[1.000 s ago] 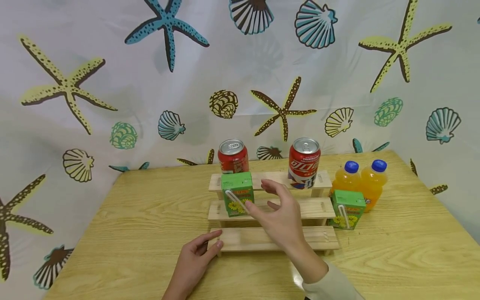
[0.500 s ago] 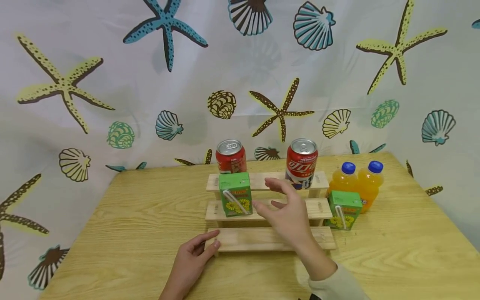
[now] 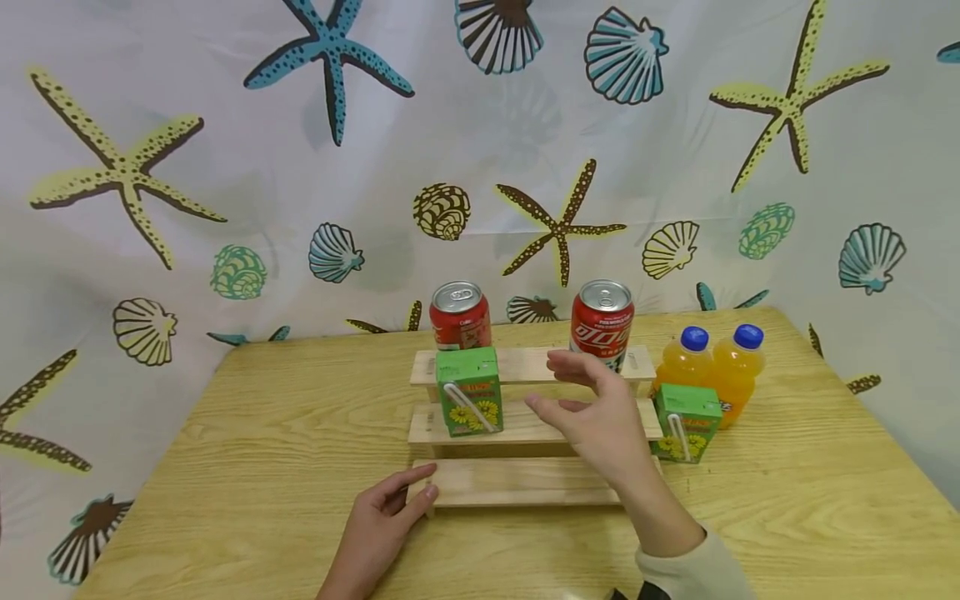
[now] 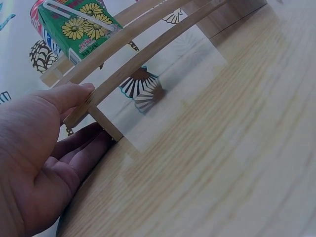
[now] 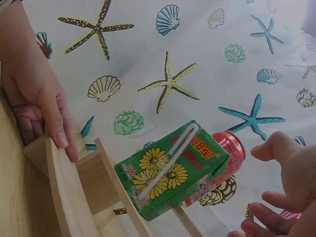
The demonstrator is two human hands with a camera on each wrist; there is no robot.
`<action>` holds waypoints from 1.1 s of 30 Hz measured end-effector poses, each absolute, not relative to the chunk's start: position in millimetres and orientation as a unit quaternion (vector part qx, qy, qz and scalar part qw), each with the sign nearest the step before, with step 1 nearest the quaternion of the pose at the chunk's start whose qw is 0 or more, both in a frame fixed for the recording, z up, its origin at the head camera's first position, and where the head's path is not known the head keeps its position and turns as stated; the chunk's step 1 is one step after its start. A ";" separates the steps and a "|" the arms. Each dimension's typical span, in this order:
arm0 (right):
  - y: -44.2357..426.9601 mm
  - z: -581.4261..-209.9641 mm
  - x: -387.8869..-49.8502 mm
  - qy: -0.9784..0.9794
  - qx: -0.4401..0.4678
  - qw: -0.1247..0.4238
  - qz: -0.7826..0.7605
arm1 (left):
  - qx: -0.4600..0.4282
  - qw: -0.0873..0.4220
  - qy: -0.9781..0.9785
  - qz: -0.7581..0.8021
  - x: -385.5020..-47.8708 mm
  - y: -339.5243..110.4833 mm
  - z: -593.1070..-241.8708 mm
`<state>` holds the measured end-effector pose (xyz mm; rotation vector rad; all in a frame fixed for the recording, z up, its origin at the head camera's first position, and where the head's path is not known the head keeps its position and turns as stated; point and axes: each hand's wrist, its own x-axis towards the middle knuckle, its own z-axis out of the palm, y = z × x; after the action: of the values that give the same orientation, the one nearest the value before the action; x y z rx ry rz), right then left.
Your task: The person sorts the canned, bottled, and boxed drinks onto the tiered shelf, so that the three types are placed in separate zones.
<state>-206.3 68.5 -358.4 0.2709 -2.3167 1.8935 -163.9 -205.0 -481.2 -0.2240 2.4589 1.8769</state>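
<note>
A three-step wooden stand point(image 3: 525, 483) sits on the table. My left hand point(image 3: 375, 521) holds the left end of its lowest board; in the left wrist view the thumb lies on the board and the fingers are beside the leg. A green drink carton point(image 3: 470, 396) with a straw on its front stands upright at the left of the middle step. My right hand point(image 3: 607, 429), thumb and fingers apart, hovers right of that carton and holds nothing. Behind, a left red cola can point(image 3: 460, 325) and a right red cola can point(image 3: 600, 321) stand on the top step.
Right of the stand, another green carton point(image 3: 686, 425) stands on the wooden table point(image 3: 300, 417). Two orange drink bottles with blue caps, a left bottle point(image 3: 684, 362) and a right bottle point(image 3: 738, 367), are behind it. A patterned cloth point(image 3: 420, 108) hangs behind.
My right hand has moved right, away from the carton on the middle step, which stays in place. My left hand keeps its hold on the stand's left end.
</note>
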 end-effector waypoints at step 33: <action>132.9 -334.5 -210.8 -0.809 0.132 0.013 0.572 | -0.072 0.013 0.810 0.582 -168.6 -203.9 -482.2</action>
<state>-210.8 132.9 -334.5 0.4109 -2.5225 1.7827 -168.6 -203.9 -482.2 -0.2246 2.5249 1.8123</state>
